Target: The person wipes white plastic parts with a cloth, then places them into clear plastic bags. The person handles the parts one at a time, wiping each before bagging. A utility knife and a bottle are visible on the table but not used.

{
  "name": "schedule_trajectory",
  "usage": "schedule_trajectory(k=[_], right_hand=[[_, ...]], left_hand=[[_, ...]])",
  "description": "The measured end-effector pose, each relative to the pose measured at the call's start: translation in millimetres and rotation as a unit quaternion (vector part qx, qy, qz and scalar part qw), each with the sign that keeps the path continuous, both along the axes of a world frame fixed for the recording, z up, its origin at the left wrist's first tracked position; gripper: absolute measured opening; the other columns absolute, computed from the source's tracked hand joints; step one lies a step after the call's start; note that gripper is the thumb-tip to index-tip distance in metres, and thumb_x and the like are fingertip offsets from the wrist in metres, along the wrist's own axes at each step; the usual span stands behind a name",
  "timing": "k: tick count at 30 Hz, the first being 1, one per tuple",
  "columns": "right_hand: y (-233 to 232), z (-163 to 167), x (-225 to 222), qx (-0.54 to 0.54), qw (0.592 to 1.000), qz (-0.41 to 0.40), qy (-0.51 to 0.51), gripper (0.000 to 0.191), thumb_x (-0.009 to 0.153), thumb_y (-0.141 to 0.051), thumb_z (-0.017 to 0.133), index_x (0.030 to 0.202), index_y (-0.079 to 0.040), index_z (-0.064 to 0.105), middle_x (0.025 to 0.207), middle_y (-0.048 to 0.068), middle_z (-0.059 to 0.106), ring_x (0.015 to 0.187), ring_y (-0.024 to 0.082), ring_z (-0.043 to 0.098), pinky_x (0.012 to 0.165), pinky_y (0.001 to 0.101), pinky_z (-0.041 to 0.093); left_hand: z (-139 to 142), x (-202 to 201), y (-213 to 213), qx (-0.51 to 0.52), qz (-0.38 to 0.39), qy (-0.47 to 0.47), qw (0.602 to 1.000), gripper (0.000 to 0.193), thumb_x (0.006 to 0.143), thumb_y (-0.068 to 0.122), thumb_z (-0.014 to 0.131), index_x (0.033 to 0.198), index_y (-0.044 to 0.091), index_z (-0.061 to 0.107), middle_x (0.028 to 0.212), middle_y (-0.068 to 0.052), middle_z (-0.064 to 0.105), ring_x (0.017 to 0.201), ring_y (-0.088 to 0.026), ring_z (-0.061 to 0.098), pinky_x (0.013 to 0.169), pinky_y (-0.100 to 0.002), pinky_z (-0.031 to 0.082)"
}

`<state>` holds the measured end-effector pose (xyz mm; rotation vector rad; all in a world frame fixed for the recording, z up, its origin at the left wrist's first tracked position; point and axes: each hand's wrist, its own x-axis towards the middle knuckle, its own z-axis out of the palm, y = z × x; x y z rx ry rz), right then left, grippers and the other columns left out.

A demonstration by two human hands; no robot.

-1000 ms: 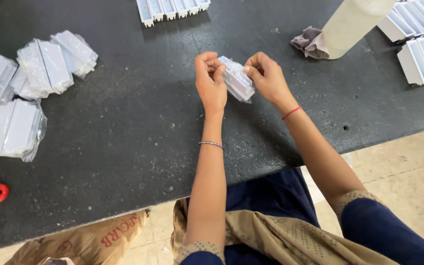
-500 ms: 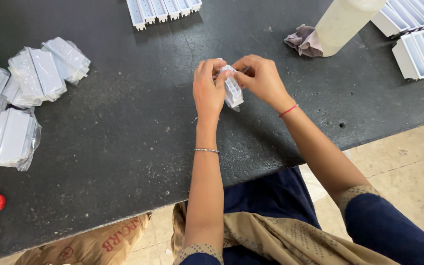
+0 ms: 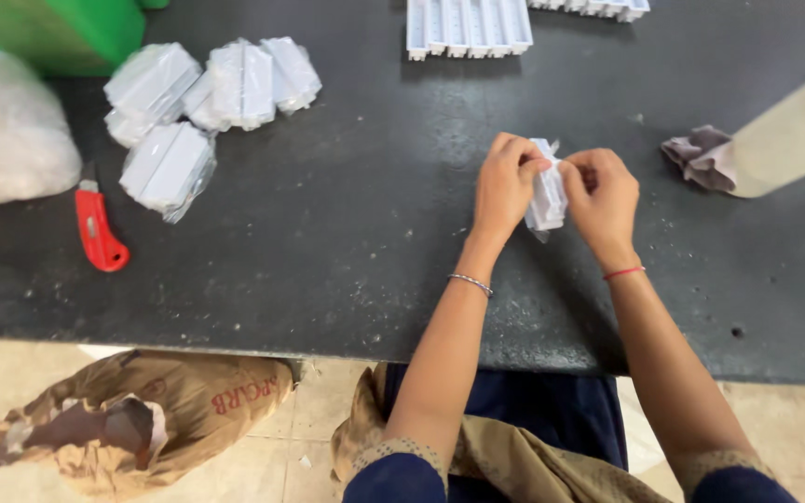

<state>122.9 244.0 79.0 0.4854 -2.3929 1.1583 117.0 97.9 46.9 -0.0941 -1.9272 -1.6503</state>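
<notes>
A small white plastic part in a clear wrapper (image 3: pixel 546 197) is held upright just above the dark table (image 3: pixel 356 233). My left hand (image 3: pixel 503 186) pinches its left side near the top. On the other side my right hand (image 3: pixel 602 201) grips it with fingers curled. Both hands press close together around the wrapped part, hiding most of its top edge.
Several wrapped white parts (image 3: pixel 207 93) lie at the table's back left beside a red utility knife (image 3: pixel 97 231), a white bag (image 3: pixel 6 140) and a green bin (image 3: pixel 58 28). White ribbed trays (image 3: pixel 468 26) sit at the back. A crumpled cloth (image 3: pixel 701 156) and pale bottle (image 3: pixel 789 135) lie right. A brown sack (image 3: pixel 142 410) rests on the floor.
The view has swung left, so the hands now appear further right in frame. The wrapped part has turned more upright between my hands.
</notes>
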Motion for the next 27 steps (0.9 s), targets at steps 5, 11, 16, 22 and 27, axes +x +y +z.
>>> schedule_trajectory(k=[5,11,16,22,27], right_hand=[[13,-30,-21,-0.232,0.951,0.031,-0.201,0.015,0.101,-0.015,0.069,0.102,0.000,0.069,0.087,0.000,0.068,0.074,0.006,0.061,0.067,0.0223,0.050],[13,-26,-18,-0.270,0.933,0.057,-0.230,0.011,0.099,-0.011,0.069,0.103,0.000,0.070,0.088,0.000,0.069,0.076,0.007,0.062,0.068,0.0223,0.051],[11,7,0,-0.052,0.995,0.047,-0.065,0.017,0.094,-0.005,0.075,0.110,-0.001,0.071,0.089,0.002,0.069,0.079,0.006,0.063,0.071,0.0242,0.053],[3,25,4,0.058,0.997,0.020,0.046,0.014,0.088,-0.007,0.078,0.102,-0.006,0.074,0.094,0.010,0.070,0.081,0.026,0.070,0.071,0.0338,0.055],[8,18,4,0.080,0.996,-0.002,0.045,0.019,0.093,-0.021,0.071,0.108,-0.011,0.067,0.103,0.007,0.068,0.090,0.029,0.070,0.076,0.0378,0.057]], left_hand=[[-12,-11,6,0.037,-0.018,0.002,0.999,0.017,0.082,0.005,0.079,0.091,0.002,0.065,0.097,-0.008,0.065,0.082,-0.024,0.069,0.076,-0.035,0.056],[-4,-6,2,0.032,-0.024,0.008,0.999,0.017,0.083,0.007,0.078,0.094,0.003,0.065,0.102,-0.008,0.065,0.082,-0.022,0.070,0.075,-0.034,0.056],[9,6,-2,-0.025,-0.048,-0.001,0.999,0.023,0.082,0.013,0.082,0.095,0.004,0.065,0.104,-0.009,0.062,0.078,-0.022,0.070,0.072,-0.033,0.058],[14,12,0,-0.137,0.033,0.036,0.989,0.013,0.091,0.014,0.077,0.096,0.007,0.067,0.109,-0.009,0.067,0.097,-0.029,0.068,0.084,-0.037,0.054],[-3,1,5,-0.123,0.002,0.042,0.991,0.012,0.098,0.012,0.076,0.103,0.005,0.067,0.116,-0.013,0.066,0.105,-0.031,0.066,0.088,-0.036,0.054]])
